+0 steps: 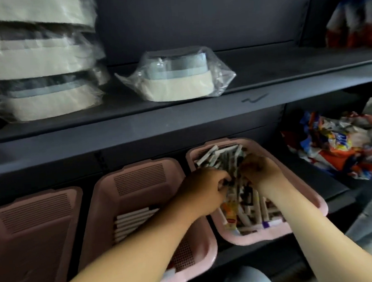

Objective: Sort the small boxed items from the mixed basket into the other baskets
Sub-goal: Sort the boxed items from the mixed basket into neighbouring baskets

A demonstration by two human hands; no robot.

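Observation:
Three pink baskets stand side by side on a dark lower shelf. The right basket (310,200) is piled with several small long boxes (248,215), mostly white. Both hands reach into that pile. My left hand (205,189) has its fingers curled down among the boxes near the basket's middle. My right hand (258,169) is curled over the boxes just beside it; the picture is blurred, so what each hand holds is unclear. The middle basket (110,202) holds a neat row of white boxes (133,220). The left basket (34,237) shows only its bare bottom.
On the upper shelf (285,69) lie plastic-wrapped round containers (174,76), with a stack of them at far left (38,62). Colourful snack packets (342,144) are heaped right of the baskets, and more stand at the top right (353,15).

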